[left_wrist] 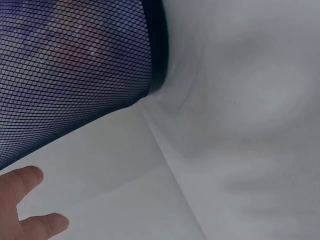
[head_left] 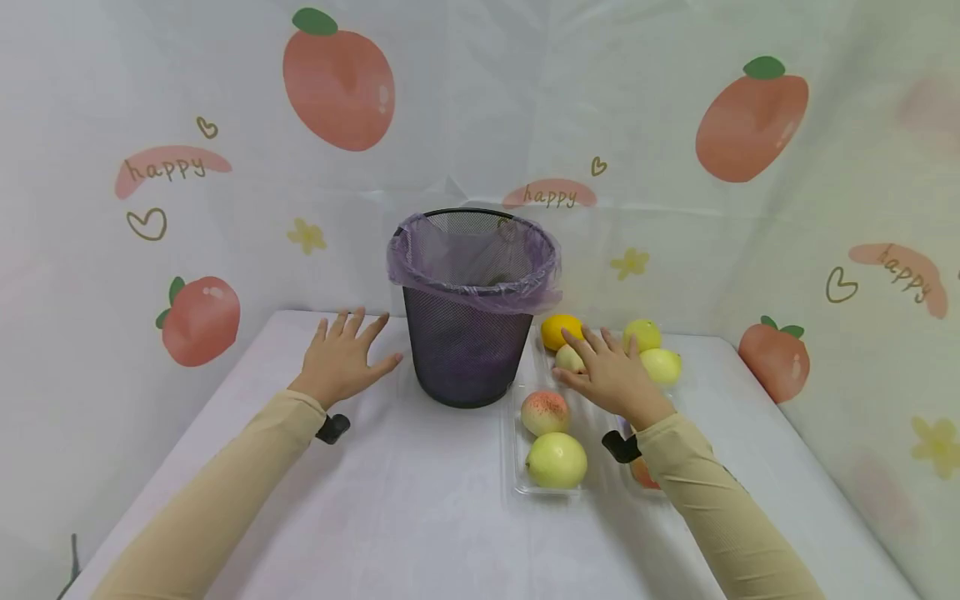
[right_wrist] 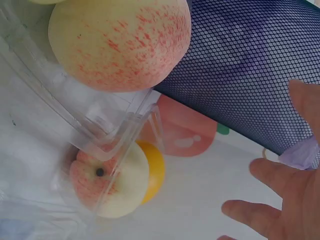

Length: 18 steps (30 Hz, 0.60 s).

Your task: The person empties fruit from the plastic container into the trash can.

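Note:
A black mesh wastebasket (head_left: 468,350) with a purple plastic liner (head_left: 551,283) folded over its rim stands at the middle back of the table. Left of it hovers my left hand (head_left: 343,360), fingers spread and holding nothing. My right hand (head_left: 611,375), also spread and holding nothing, is above the clear plastic trays of fruit on the right. Near it are a peach (head_left: 546,413), a yellow-green round fruit (head_left: 557,461), an orange-yellow fruit (head_left: 561,331) and pale yellow fruit (head_left: 661,367). The right wrist view shows a peach (right_wrist: 120,45) close up beside the mesh.
Clear plastic trays (head_left: 519,479) hold the fruit; another reddish fruit (head_left: 643,473) is partly hidden under the right forearm. A white cloth backdrop (head_left: 465,100) with printed fruit rises behind the white table (head_left: 420,517).

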Motion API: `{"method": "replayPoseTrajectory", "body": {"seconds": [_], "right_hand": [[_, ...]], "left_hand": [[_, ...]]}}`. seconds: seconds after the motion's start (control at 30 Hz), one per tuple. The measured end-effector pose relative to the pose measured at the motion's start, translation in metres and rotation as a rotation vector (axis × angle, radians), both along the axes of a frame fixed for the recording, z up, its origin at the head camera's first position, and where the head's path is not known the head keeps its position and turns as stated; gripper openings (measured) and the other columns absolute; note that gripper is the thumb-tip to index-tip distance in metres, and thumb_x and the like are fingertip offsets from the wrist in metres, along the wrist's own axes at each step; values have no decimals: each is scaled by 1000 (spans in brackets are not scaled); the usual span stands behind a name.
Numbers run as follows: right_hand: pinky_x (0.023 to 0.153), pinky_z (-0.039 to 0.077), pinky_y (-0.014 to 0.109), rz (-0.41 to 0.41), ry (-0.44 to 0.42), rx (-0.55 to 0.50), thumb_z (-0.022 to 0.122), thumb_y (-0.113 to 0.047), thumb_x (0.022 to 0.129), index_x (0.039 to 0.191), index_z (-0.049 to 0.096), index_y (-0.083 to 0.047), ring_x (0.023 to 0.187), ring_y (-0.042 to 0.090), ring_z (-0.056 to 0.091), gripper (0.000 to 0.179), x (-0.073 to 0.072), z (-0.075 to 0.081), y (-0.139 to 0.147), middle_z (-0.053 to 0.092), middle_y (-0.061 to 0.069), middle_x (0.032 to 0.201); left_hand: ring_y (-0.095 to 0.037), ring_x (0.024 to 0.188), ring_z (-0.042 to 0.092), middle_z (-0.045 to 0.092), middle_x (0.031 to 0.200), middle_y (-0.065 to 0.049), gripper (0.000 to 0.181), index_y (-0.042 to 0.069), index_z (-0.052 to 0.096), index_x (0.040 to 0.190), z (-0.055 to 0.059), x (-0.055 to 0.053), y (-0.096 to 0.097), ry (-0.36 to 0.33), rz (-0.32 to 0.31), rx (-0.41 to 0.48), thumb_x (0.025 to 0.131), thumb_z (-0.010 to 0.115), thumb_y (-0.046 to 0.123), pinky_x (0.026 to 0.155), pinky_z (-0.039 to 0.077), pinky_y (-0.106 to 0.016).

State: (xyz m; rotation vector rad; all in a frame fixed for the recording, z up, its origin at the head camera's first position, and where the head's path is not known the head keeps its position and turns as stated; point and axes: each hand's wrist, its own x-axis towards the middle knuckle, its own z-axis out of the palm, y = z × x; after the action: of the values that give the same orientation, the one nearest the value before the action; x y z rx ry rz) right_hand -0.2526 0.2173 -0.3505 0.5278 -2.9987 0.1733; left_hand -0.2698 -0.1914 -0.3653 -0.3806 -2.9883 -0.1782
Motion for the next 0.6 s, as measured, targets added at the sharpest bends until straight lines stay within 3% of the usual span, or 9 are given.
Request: {"method": "replayPoseTrajectory", "body": {"seconds": [0.13, 0.2, 0.33, 0.4, 0.6], "right_hand": [[112, 14, 71, 28, -5, 11, 49, -54, 96, 146, 45, -13, 136, 47, 34, 65, 0, 1, -1, 41, 21, 148], [111, 26, 65, 52, -12, 11, 54, -45, 97, 141, 50, -10, 128, 44, 47, 56, 0, 1, -1, 49, 21, 142], [88, 53, 53, 85, -38, -8, 58, -27, 97, 132, 58, -8, 101, 34, 65, 40, 1, 1, 0, 60, 19, 128], [75, 57, 45, 94, -42, -21, 59, -22, 96, 128, 60, -8, 92, 27, 68, 35, 1, 0, 0, 65, 16, 120], [69, 57, 39, 135, -7, -50, 63, -17, 93, 116, 65, -9, 85, 24, 68, 24, 0, -5, 2, 71, 9, 99]], "left_hand": [[-45, 138, 32, 36, 150, -24, 69, 14, 41, 148, 0, 1, 2, -22, -39, 46, 95, 44, 58, 114, 23, -63], [-44, 134, 39, 43, 146, -23, 62, 11, 48, 144, 1, 2, 4, -69, -53, 84, 96, 47, 51, 110, 32, -62], [-40, 122, 53, 55, 136, -20, 51, 9, 54, 138, 0, 2, 6, -187, -53, 132, 96, 51, 38, 95, 47, -58], [-39, 116, 58, 61, 129, -19, 48, 9, 56, 136, -1, 2, 6, -225, -54, 143, 96, 52, 34, 90, 50, -57], [-32, 105, 64, 68, 115, -14, 41, 9, 62, 127, -2, 0, 7, -265, -62, 178, 95, 53, 32, 87, 53, -52]]}}
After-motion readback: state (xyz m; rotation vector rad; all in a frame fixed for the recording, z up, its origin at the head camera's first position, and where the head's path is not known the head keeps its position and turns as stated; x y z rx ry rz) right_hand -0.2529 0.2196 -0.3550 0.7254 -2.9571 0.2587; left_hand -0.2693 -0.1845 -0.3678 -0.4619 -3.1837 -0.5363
